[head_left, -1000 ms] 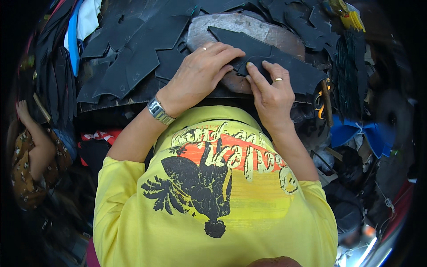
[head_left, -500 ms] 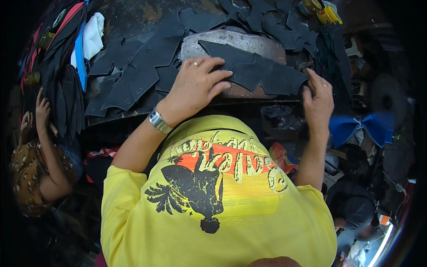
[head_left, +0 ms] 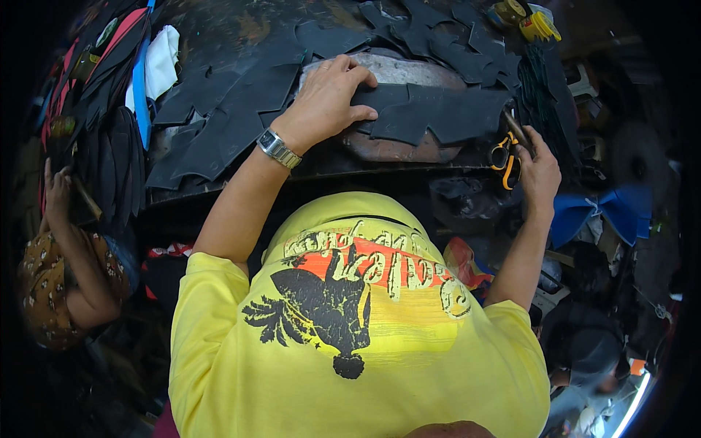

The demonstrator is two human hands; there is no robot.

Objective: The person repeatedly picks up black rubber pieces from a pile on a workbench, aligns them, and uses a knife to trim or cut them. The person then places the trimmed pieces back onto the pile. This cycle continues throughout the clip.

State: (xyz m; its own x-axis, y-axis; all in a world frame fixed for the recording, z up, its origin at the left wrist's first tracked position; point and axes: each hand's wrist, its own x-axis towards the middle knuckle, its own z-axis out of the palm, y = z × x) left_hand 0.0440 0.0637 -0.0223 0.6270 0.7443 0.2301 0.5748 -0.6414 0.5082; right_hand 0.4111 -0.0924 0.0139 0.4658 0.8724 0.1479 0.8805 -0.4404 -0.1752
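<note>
My left hand [head_left: 326, 98] lies over the left end of a dark, jagged-edged flat sheet piece [head_left: 438, 113], its thumb and fingers spread apart and touching it. That piece rests across a pale, worn slab [head_left: 409, 71] on the table. Past the piece's right end, my right hand [head_left: 539, 166] is closed around a slim dark tool [head_left: 517, 131] with a shiny tip. The tool's exact kind cannot be made out. Beside those fingers, at the table's edge, is a tool with orange and black looped handles [head_left: 505, 159]; its working end is hidden.
More dark cut pieces [head_left: 212, 139] cover the table to the left and back. Long dark strips, a blue strip [head_left: 140, 87] and a white cloth [head_left: 161, 61] lie at far left. A yellow-lidded jar [head_left: 540, 26] stands back right. Another person's hand [head_left: 58, 191] is at left.
My left hand has moved up and slightly left. The sheet piece has turned straighter on the slab. My right hand has left its end, moving right and nearer, exposing the orange handles.
</note>
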